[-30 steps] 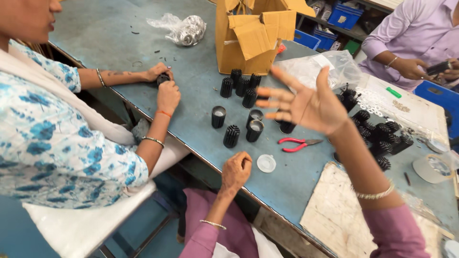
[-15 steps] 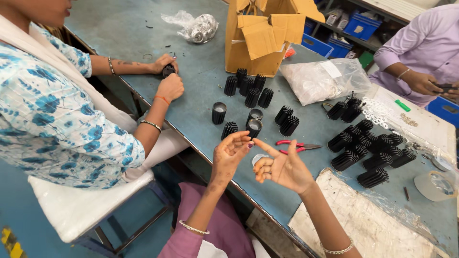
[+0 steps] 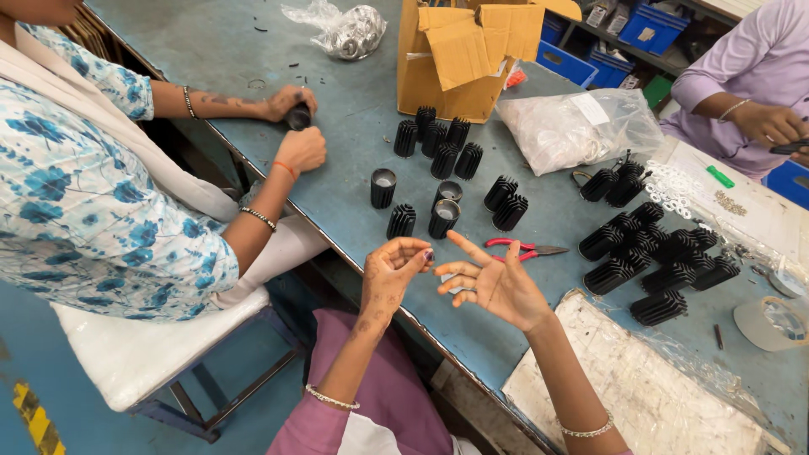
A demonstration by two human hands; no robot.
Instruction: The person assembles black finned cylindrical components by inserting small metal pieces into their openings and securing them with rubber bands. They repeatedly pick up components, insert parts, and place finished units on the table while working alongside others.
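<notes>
My left hand (image 3: pixel 394 271) hovers over the table's near edge, its fingers curled and thumb pressed to the fingertips; I see nothing between them. My right hand (image 3: pixel 495 285) is just right of it, palm up, fingers spread and holding nothing. A small white disc (image 3: pixel 449 289) on the table peeks out beneath the right hand's fingers. Red-handled pliers (image 3: pixel 521 248) lie just beyond my right hand. Black finned cylinders (image 3: pixel 401 221) stand a short way past both hands, one with a shiny cap (image 3: pixel 443 216).
A co-worker in blue floral clothing sits at left, hands (image 3: pixel 297 126) on a black cylinder. An open cardboard box (image 3: pixel 459 63), a bag of white rings (image 3: pixel 577 128), a heap of finned cylinders (image 3: pixel 657 261) and a tape roll (image 3: pixel 771 320) lie further out. Another person (image 3: pixel 754 80) sits at top right.
My right hand dropped from over the cylinders to the table's near edge, beside the left. My left hand rose and closed its fingertips. The view shifted closer.
</notes>
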